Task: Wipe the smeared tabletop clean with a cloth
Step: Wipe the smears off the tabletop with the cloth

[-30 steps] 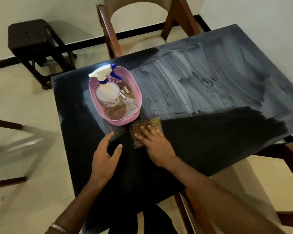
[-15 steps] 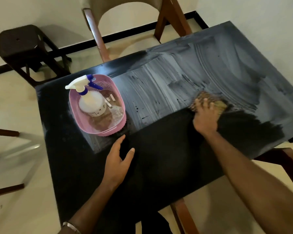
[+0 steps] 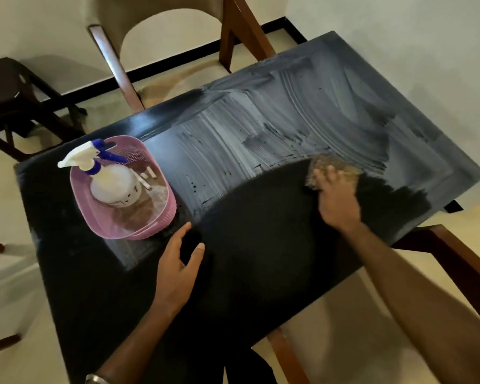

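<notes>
Right hand (image 3: 337,199): arm stretched across the tabletop (image 3: 261,273), palm down, fingers spread flat, pressing the cloth (image 3: 333,166) to the surface. Nothing gripped; fingers lie straight on top.

Cloth: brownish, checked, under the right fingers at the boundary between the dark wiped area and the whitish smear (image 3: 261,128); its far edge shows beyond the fingertips, blurred.

Left hand (image 3: 178,275): resting flat on the near dark part of the tabletop, fingers straight, thumb apart, holding nothing. Fingertips lie just beside the basket (image 3: 161,214).

Basket: pink, perforated, on the left part of the tabletop. Contents: a spray bottle (image 3: 114,184), white with blue trigger, upright; a few small white sticks (image 3: 148,176) beside it; brownish matter on the bottom, too indistinct to tell.

Smear: covers the far half of the tabletop in streaks.

Cut off: chair (image 3: 155,31) behind the table, top out of frame; stool (image 3: 9,87) at left edge.
</notes>
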